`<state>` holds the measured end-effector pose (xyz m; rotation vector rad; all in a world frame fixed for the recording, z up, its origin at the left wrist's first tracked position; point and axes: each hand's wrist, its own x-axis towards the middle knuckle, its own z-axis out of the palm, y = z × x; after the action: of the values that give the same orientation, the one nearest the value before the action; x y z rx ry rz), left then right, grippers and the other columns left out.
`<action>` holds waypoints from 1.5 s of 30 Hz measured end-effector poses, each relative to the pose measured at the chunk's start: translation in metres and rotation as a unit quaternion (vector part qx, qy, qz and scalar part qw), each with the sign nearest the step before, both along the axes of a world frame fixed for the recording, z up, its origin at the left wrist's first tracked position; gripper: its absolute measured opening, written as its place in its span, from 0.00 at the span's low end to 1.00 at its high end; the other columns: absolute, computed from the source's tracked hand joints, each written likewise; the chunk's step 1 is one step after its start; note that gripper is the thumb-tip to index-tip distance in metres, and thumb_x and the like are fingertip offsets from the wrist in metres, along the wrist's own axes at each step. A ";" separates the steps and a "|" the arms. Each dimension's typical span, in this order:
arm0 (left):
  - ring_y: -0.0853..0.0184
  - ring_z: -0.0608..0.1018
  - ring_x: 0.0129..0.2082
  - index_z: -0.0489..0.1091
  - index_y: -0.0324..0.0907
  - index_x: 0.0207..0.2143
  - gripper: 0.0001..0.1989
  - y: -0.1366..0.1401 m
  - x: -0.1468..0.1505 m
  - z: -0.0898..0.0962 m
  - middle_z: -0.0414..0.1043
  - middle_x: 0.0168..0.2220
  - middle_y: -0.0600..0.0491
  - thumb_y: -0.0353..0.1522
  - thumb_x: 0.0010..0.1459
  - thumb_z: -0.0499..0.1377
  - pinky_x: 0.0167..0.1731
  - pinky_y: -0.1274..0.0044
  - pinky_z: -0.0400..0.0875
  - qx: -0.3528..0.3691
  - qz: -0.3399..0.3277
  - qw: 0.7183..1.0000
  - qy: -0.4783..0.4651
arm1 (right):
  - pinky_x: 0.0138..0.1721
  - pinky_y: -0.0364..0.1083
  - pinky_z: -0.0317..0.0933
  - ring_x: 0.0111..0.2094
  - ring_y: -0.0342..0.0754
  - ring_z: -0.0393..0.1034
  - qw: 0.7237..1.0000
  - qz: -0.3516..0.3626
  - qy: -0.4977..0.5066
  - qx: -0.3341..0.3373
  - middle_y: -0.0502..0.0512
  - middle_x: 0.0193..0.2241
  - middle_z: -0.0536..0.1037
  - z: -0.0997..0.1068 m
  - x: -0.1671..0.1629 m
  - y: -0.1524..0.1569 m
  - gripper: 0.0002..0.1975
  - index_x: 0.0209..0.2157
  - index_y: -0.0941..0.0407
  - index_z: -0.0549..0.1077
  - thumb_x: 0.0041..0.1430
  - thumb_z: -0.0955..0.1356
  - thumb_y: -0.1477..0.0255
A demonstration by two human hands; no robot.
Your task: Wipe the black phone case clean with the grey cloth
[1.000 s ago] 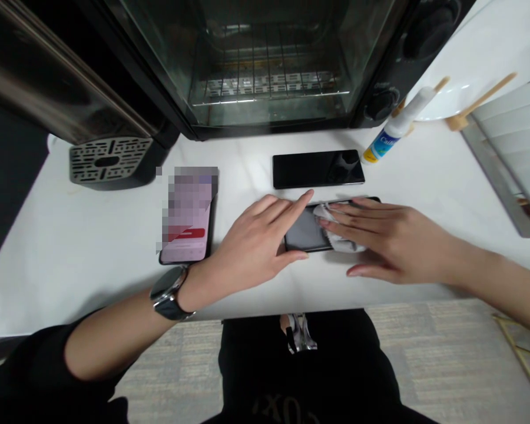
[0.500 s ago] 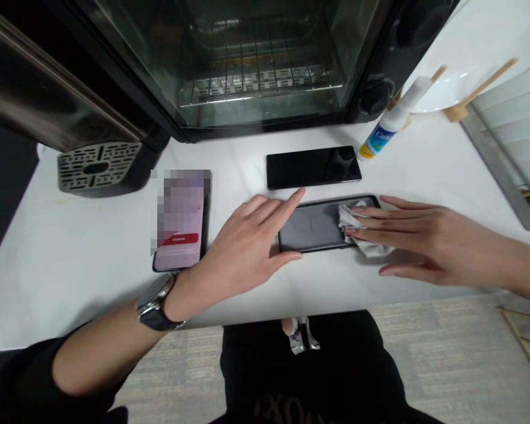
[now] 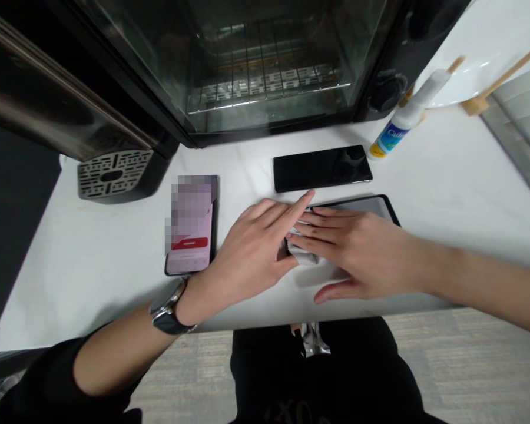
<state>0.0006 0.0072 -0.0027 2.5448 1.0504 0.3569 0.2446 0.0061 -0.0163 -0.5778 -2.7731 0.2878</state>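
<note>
White wipe (image 3: 302,254) lies pressed flat under our right hand (image 3: 357,253) on the phone (image 3: 371,206) near the counter's (image 3: 92,247) front edge. Our left hand (image 3: 251,253) braces the phone's end, fingers open, so it cannot slide.

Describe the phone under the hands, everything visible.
The phone under the hands is a dark slab with a black rim and greyish glass, lying flat, long side across, near the white counter edge. Left hand braces its left end; right hand presses a white wipe flat on it. Only the right end shows.
</note>
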 end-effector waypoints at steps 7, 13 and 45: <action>0.53 0.70 0.61 0.47 0.41 0.76 0.49 -0.002 0.002 -0.001 0.70 0.65 0.45 0.41 0.62 0.70 0.64 0.61 0.64 -0.012 0.004 1.000 0.015 | 0.74 0.58 0.54 0.71 0.54 0.61 0.997 0.016 -0.014 -0.070 0.62 0.68 0.70 0.003 0.034 -0.015 0.35 0.71 0.60 0.63 0.70 0.70 0.58; 0.52 0.72 0.58 0.50 0.42 0.75 0.48 -0.002 0.002 -0.001 0.70 0.64 0.44 0.45 0.62 0.70 0.61 0.60 0.67 -0.010 0.009 1.000 0.026 | 0.75 0.57 0.51 0.70 0.51 0.62 0.998 -0.028 -0.050 -0.022 0.53 0.69 0.69 0.004 0.095 -0.024 0.30 0.72 0.53 0.61 0.73 0.68 0.65; 0.49 0.73 0.59 0.47 0.46 0.76 0.47 -0.005 0.002 -0.008 0.73 0.61 0.43 0.44 0.63 0.69 0.58 0.58 0.70 0.016 0.023 1.000 0.013 | 0.68 0.70 0.59 0.67 0.66 0.67 0.891 -0.450 0.010 0.058 0.72 0.66 0.71 -0.016 0.004 -0.072 0.36 0.67 0.65 0.68 0.74 0.60 0.50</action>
<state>0.0022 0.0020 -0.0110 2.5643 1.1230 0.3572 0.2488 -0.0655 -0.0326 -1.6889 -2.1614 -0.0851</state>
